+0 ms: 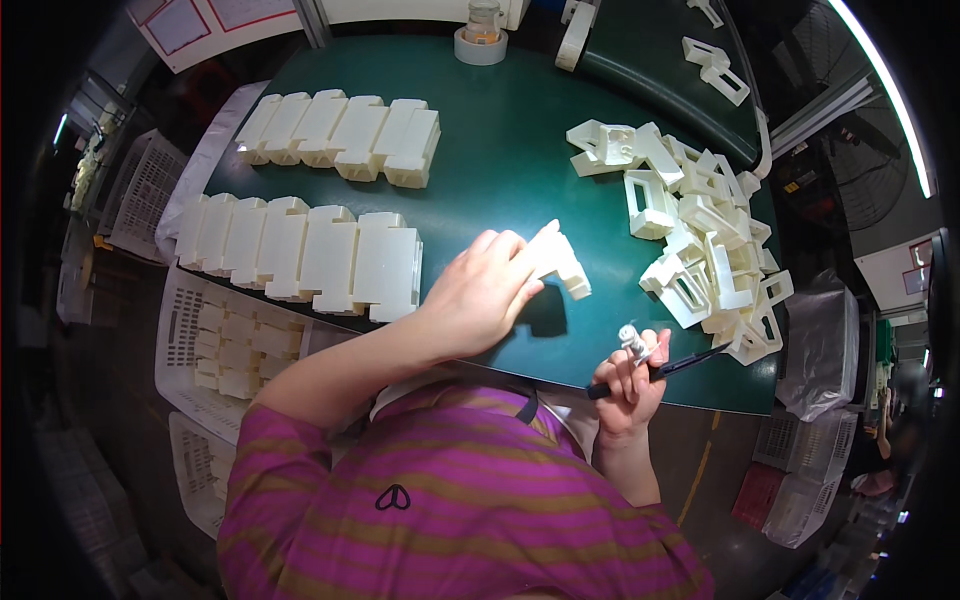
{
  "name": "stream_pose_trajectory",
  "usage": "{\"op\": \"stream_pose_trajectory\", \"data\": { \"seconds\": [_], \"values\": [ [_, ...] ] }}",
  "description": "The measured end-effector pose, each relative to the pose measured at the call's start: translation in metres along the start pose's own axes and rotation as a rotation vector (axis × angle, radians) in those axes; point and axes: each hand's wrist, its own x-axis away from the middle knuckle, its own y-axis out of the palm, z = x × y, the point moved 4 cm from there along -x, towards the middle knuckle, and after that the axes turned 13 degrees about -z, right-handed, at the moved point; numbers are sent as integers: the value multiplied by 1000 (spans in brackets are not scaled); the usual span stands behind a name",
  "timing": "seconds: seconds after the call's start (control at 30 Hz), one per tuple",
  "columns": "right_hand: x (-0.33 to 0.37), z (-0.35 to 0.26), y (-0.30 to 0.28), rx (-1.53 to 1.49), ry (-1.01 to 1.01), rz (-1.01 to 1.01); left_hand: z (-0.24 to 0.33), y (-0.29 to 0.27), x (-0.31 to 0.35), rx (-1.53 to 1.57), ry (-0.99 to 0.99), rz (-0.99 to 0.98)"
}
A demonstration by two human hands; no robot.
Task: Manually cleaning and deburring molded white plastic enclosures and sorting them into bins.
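My left hand [478, 290] grips a cream-white plastic part [562, 262] between thumb and fingers, a little above the green table; its dark shadow falls beneath. Near the table's front edge, my right hand [630, 385] is closed around a slim black pen-shaped tool [680, 364], whose thin end points right toward the pile. Something white [632, 341] shows at the fingertips of this hand; I cannot tell whether it is a wrapping or a small piece. A heap of loose cream plastic frames [705, 225] lies to the right of both hands.
Two rows of cream plastic parts, a far row [335, 137] and a near row [300, 250], stand on the table's [500, 130] left. A tape roll [480, 48] holding a jar sits at the back. Behind the heap is a dark conveyor belt [665, 85]. White crates [180, 330] stand lower left.
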Motion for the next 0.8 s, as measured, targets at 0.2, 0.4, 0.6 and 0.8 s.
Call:
{"op": "stream_pose_trajectory", "data": {
  "seconds": [0.2, 0.4, 0.6, 0.8],
  "values": [
    [0, 9, -18, -47, 73, 123, -27, 5, 10, -371, -372, -277],
    [4, 1, -30, -21, 59, 196, -6, -35, 13, -524, -57, -227],
    [3, 7, -29, -25, 67, 203, -25, -15, 23, -477, 45, -361],
    [1, 8, -37, -12, 96, 213, -14, -24, 39, -374, -6, -365]
  ]
}}
